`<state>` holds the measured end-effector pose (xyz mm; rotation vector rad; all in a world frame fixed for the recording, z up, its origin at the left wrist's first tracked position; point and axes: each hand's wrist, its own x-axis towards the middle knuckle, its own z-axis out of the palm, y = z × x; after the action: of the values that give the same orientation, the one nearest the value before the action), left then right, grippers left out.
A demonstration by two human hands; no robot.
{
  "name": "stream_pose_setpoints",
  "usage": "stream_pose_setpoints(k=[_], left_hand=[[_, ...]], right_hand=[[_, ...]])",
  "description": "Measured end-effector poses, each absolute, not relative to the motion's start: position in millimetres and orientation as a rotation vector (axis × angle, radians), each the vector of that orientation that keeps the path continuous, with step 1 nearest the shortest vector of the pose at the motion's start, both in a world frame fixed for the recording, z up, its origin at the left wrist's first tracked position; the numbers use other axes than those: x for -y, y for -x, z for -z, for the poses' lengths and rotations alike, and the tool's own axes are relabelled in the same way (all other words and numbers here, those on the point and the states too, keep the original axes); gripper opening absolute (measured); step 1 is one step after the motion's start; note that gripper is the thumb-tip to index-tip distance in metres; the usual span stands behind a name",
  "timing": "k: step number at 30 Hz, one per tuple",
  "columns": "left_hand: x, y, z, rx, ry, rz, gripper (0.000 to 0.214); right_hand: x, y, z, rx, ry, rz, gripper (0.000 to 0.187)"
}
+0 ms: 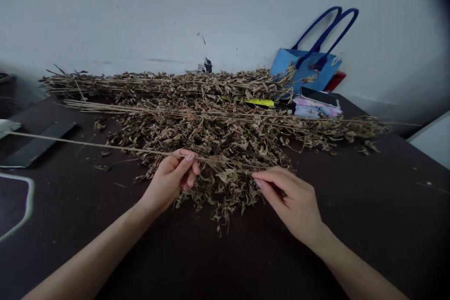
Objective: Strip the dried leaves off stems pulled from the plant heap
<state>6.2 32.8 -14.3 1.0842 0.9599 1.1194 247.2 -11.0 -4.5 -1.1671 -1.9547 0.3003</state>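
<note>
A long thin dry stem [87,143] runs from the far left across the dark table [369,206] to the front of a pile of dried leafy stalks [218,122]. My left hand [172,179] is closed in a pinch round this stem where its bare part ends. My right hand [291,199] pinches the leafy end of the same stem, fingers pressed together at the pile's front edge. Dry brown leaves hang from the stem between the two hands.
A blue paper bag [305,68] with dark blue handles leans on the white wall at the back right. Beside it lie a yellow object [260,102] and a patterned packet [316,108]. A flat dark slab [35,146] lies at the left.
</note>
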Motion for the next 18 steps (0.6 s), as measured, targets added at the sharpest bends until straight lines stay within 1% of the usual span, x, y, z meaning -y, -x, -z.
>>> stream_pose_setpoints(k=[3, 6, 9, 14, 18], left_hand=[[-31.8, -6.7, 16.8, -0.975, -1.133, -1.085, 0.013], [-30.2, -6.8, 17.3, -0.991, -1.212, -1.044, 0.017], [-28.2, -7.5, 15.8, -1.002, -1.252, -1.018, 0.02], [-25.6, -10.8, 13.3, -1.002, -1.197, -1.013, 0.013], [-24.7, -12.7, 13.8, -0.995, -1.179, -0.945, 0.019]], right_hand=[[3.4, -251.4, 7.5, 2.031, 1.172, -0.036, 0.017], [-1.0, -252.3, 12.1, 2.127, 1.198, 0.065, 0.018], [-1.3, -250.9, 15.2, 2.167, 1.187, 0.039, 0.015], [-0.7, -247.9, 17.3, 2.171, 1.167, -0.082, 0.012], [-0.9, -245.9, 19.7, 2.169, 1.14, -0.129, 0.012]])
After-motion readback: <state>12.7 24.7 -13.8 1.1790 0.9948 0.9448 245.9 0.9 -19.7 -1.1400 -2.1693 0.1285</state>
